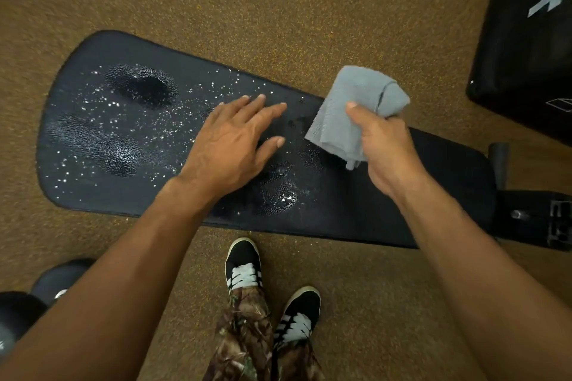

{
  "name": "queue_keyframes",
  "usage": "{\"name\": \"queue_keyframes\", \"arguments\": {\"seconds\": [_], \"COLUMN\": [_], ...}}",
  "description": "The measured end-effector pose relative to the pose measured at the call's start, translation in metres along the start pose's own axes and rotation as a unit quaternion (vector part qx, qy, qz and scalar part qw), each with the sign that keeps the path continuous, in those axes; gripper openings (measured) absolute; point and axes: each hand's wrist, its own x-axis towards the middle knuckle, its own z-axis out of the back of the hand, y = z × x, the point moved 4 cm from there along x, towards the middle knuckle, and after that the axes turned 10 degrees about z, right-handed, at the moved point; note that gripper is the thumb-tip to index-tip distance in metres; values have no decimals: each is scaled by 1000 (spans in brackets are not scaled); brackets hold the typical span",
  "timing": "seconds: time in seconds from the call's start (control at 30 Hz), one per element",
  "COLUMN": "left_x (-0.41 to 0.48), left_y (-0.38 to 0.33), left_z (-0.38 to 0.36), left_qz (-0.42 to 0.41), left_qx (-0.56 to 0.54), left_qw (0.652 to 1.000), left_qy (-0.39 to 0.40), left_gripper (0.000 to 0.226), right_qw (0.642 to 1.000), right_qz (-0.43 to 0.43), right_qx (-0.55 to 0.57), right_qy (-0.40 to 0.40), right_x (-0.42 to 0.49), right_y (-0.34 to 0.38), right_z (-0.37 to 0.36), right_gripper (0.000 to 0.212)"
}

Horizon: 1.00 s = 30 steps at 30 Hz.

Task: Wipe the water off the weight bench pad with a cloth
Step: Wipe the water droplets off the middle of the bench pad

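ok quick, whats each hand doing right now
Left hand: open, fingers straight, over the wet bench pad; contact cannot be told.
Right hand: closed, gripping the bunched grey cloth.

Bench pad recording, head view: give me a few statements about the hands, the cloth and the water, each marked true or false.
1. The right hand grips a grey cloth. True.
2. The left hand holds a spray bottle. False: it holds nothing, and its fingers are spread over the bench pad.
3. Water droplets lie on the pad's wider end. True.
4. The cloth lies spread flat on the floor. False: it is bunched in the right hand, over the pad.
5. The person is barefoot. False: they wear black shoes with white laces.
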Motion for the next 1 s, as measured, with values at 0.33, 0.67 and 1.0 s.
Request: {"name": "queue_keyframes", "arguments": {"seconds": [0.33, 0.67, 1.0], "left_x": [6, 12, 13], "left_y": [19, 29, 32], "left_z": [-1, -19, -23], "left_qz": [6, 6, -3], "left_qx": [47, 64, 49], "left_qw": [991, 983, 979], "left_qy": [-122, -170, -196], "left_gripper": [59, 53, 49], "right_qw": [972, 628, 660], "right_qz": [235, 324, 330], "right_qx": [-10, -670, -629], "right_qy": [23, 227, 242], "right_x": [25, 13, 12], "right_y": [43, -62, -58], "right_z": [-14, -54, -76], "right_gripper": [21, 74, 69]}}
